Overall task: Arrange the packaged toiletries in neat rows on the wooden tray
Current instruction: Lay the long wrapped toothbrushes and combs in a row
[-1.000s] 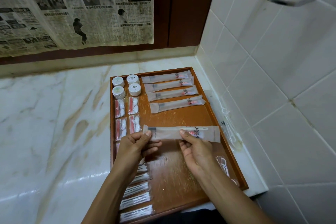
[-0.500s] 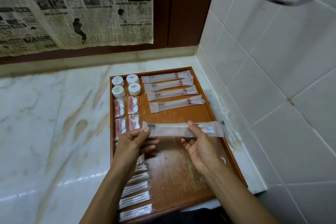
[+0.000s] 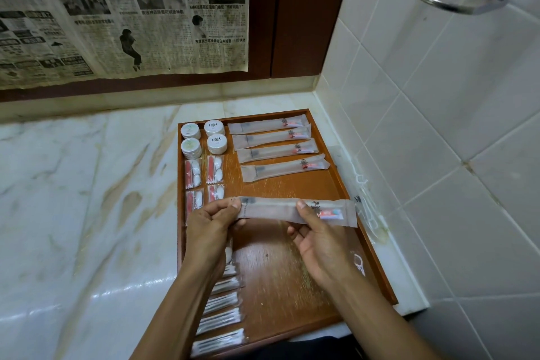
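Since the earlier frames, our right hand (image 3: 318, 240) has turned palm-up under the toothbrush packet (image 3: 295, 210), and the packet's right end now hangs over the rim of the wooden tray (image 3: 377, 260). Our left hand (image 3: 213, 219) pinches the packet's left end; the right thumb presses on its middle, fingers curled beneath. We hold it clear above the tray, below the four laid packets (image 3: 277, 149).

We judge the packet light, with a thin, slippery film sleeve over a stiff core; grip it at both ends to keep it level.

The tray lies on a glossy marble tabletop (image 3: 87, 199) set in a tiled corner (image 3: 438, 126), so we expect it to slide easily if pushed.
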Available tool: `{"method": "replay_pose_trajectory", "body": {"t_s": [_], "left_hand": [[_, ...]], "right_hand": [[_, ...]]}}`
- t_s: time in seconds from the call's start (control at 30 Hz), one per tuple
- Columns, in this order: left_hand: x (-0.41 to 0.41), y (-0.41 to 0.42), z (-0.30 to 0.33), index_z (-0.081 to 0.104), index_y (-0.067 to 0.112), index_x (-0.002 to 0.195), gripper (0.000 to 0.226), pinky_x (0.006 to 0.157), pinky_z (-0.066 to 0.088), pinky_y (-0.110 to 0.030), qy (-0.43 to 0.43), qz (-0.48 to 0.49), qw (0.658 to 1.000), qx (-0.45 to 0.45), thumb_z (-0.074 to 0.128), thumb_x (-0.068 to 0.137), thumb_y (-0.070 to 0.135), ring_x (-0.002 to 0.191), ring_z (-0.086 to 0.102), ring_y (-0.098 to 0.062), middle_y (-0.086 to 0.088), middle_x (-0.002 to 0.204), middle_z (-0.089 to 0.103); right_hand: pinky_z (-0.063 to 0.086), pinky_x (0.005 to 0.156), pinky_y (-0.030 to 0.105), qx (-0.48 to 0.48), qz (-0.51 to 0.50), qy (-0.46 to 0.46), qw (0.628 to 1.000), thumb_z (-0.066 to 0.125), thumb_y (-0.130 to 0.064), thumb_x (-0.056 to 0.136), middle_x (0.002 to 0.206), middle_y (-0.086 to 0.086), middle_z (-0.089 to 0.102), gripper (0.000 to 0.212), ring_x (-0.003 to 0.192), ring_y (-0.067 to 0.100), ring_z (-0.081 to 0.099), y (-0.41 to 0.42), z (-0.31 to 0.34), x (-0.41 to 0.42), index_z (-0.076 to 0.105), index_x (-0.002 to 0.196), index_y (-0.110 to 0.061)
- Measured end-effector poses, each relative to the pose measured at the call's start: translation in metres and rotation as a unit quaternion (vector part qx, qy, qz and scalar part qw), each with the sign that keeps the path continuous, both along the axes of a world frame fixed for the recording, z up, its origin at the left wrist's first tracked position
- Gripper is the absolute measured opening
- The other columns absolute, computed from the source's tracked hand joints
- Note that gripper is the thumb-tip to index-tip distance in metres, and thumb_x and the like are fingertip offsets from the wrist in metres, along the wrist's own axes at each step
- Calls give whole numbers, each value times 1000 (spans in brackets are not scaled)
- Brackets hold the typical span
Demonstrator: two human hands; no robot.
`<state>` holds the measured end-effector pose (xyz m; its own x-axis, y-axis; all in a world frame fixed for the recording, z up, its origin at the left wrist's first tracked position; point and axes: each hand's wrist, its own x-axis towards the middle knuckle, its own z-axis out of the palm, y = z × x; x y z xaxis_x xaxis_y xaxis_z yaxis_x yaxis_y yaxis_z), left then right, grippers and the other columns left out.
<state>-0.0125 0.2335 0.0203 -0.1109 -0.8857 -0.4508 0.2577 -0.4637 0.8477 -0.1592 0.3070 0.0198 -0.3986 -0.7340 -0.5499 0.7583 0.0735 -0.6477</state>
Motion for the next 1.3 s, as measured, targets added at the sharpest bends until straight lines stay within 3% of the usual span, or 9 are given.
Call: {"method": "replay_pose_trajectory", "body": {"t_s": [0.07,0.3,0.63,0.9,1.1,1.3], "left_hand": [[2,0,0,74,7,77,13,58,57,-19,3,-6,1000,3,65,84,1,73,66,-17,-8,79,72],[4,1,2,74,3,87,15,66,60,-28,22,-30,997,63,66,86,15,93,66,-23,-15,105,65],[-5,5,0,72,2,88,19,58,58,-24,5,48,997,54,64,90,19,80,68,-22,-20,97,68],[8,-5,0,74,3,75,13,66,60,-25,34,-54,996,67,69,80,14,85,67,-18,-12,95,69],[10,-10,-2,75,4,83,6,66,59,-25,6,-20,999,45,70,81,7,90,68,-20,-10,98,71],[18,-17,0,70,0,85,6,61,58,-22,16,10,999,27,64,86,2,69,69,-10,0,76,74]], "right_hand": [[53,61,26,3,-5,-3,1000,74,-12,72,96,11,68,36,80,17,67,0,-1,0,60,105,-11],[50,65,27,11,1,2,1000,71,-9,74,83,7,70,24,77,17,66,1,3,0,60,95,-11],[47,66,28,43,3,-39,998,71,-13,71,84,8,68,25,78,19,62,-5,4,7,62,94,-11],[49,64,27,65,35,3,997,73,-19,71,83,10,68,35,72,18,62,-2,3,-2,63,102,-6],[47,66,31,52,48,8,997,68,-27,81,84,10,67,22,78,22,62,0,6,-9,61,95,-11],[49,69,33,40,23,30,998,60,-23,88,93,16,69,20,84,25,64,3,7,-30,62,99,-6]]}}
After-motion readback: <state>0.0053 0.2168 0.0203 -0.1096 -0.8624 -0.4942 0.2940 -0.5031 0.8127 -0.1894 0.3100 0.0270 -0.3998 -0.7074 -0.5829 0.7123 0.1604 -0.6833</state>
